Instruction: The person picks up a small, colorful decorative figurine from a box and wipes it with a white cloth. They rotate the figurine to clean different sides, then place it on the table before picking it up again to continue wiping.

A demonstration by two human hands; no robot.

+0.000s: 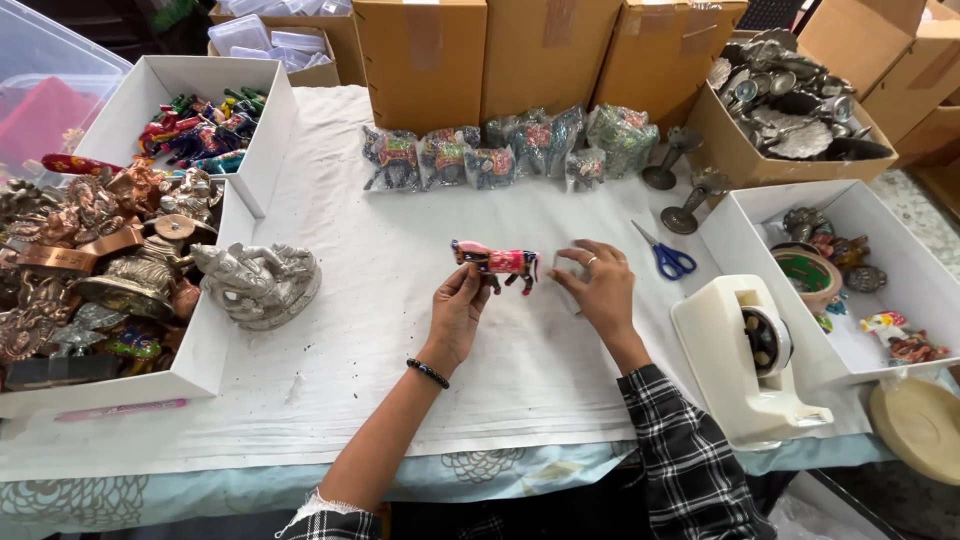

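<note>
We have the small painted horse [497, 262] pinched at its front legs in our left hand [455, 310], held level just above the white cloth [400, 330] near the middle of the table. Our right hand [600, 285] rests just behind the horse's tail end with fingers curled around what looks like a bit of clear wrapping [568, 268]; it is too faint for us to tell exactly what it is. To handle this well, we judge it best to keep the left pinch light and low on the legs, since thin painted legs could snap or chip, and to keep the body level so the right hand can meet it squarely. The scissors [665, 255] lie just to the right and the tape dispenser [755, 355] nearer us, both within easy reach. A row of wrapped horses [500, 150] stands farther back, and a silver figure [258, 283] sits to the left, well apart.
</note>
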